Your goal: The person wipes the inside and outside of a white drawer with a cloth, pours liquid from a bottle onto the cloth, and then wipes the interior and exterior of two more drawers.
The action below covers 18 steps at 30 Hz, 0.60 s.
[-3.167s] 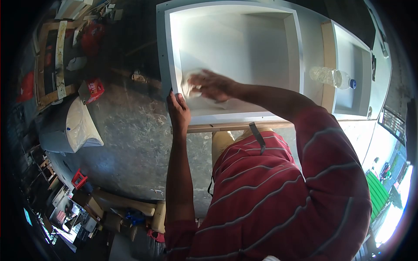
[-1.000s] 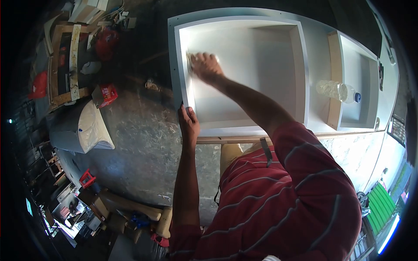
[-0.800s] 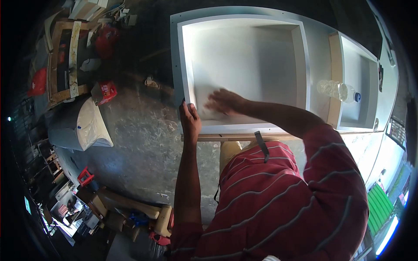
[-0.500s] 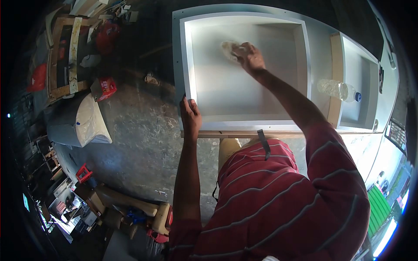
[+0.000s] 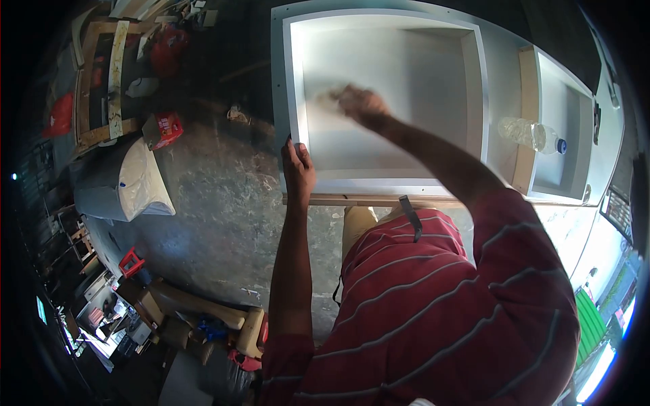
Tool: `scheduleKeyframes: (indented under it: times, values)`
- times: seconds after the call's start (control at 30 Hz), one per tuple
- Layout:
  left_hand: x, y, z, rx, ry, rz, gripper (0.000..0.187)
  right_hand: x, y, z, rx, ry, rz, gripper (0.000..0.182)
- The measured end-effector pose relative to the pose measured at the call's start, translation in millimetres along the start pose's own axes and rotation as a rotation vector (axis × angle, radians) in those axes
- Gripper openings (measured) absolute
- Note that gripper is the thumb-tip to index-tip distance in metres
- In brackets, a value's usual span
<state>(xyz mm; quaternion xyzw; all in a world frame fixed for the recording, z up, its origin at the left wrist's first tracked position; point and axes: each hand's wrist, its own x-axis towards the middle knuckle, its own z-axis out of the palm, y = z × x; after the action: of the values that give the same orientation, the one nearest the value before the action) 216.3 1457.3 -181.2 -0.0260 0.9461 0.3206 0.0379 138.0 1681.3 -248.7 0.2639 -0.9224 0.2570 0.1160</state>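
Observation:
My right hand point(image 5: 363, 107) is closed on a pale cloth point(image 5: 328, 101), blurred by motion, over the inner floor of a large white tray-like cabinet box point(image 5: 393, 191). The cloth looks cream coloured, and its edges are smeared. At the box's lower left corner, my left hand point(image 5: 298, 168) grips the side wall, fingers wrapped over the edge. A clear plastic bottle point(image 5: 528, 134) with a blue cap lies on its side to the right, across the wooden edge of a smaller white compartment point(image 5: 574, 135).
Concrete floor point(image 5: 223, 196) stretches to the left. A red carton point(image 5: 164, 130), a plastic-covered curved grey piece point(image 5: 135, 183) and a wooden frame point(image 5: 116, 81) stand there. A tan padded bench point(image 5: 196, 304) and a red stool point(image 5: 132, 262) are at the lower left.
My right hand has swept left with the cloth across the box floor. My left hand keeps its grip at the corner. The view has shifted slightly.

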Motion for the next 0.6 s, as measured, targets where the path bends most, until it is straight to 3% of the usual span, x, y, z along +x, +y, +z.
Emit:
scheduleKeyframes:
  times: [0.03,0.07,0.1,0.13,0.2,0.23,0.27,0.33,0.37,0.43,0.47,0.5,0.53,0.57,0.6]
  values:
    - [-1,-1,2,-0.018,0.004,0.017,0.048,-4,-36,11,-0.172,-0.064,-0.043,0.026]
    - [0,-1,2,-0.015,0.004,0.018,0.048,-1,-62,17,0.05,-0.158,0.056,0.033]
    - [1,-3,3,-0.037,-0.008,0.016,0.048,16,-86,-6,0.133,-0.411,0.288,0.034]
    - [1,-5,2,-0.056,-0.023,0.015,0.048,18,-91,16,0.141,-0.405,0.292,0.034]
    - [-2,-9,-1,-0.097,-0.042,0.022,0.048,15,-97,59,0.35,-0.171,0.459,0.026]
    - [1,-9,0,-0.151,-0.052,0.03,0.048,14,-121,34,0.427,-0.016,0.451,0.029]
    - [2,-7,0,-0.152,-0.052,0.042,0.048,-10,-119,101,0.138,0.077,0.099,0.038]
    - [-2,-7,-2,-0.316,-0.042,-0.009,0.046,0,-146,54,1.02,-0.094,0.835,0.047]
    - [-3,-7,0,-0.321,-0.022,-0.018,0.044,9,-143,41,1.026,-0.087,0.832,0.047]
    - [-2,-5,-4,-0.261,-0.061,-0.015,0.044,26,-130,23,1.316,-0.14,0.874,0.052]
    - [-2,-4,-6,-0.212,-0.095,-0.021,0.043,43,-120,18,1.138,-0.069,0.907,0.05]
    - [-2,-6,-6,-0.138,-0.106,-0.036,0.044,59,-93,47,0.877,-0.005,0.689,0.045]
    - [-1,-6,-5,-0.131,-0.106,-0.029,0.044,87,-84,26,0.83,0.157,0.743,0.043]
    - [-2,-5,-4,-0.11,-0.072,-0.014,0.045,118,-62,17,0.979,0.125,0.916,0.046]
    - [-3,-4,-4,-0.089,-0.039,0.0,0.046,144,-38,23,0.889,0.233,0.891,0.048]
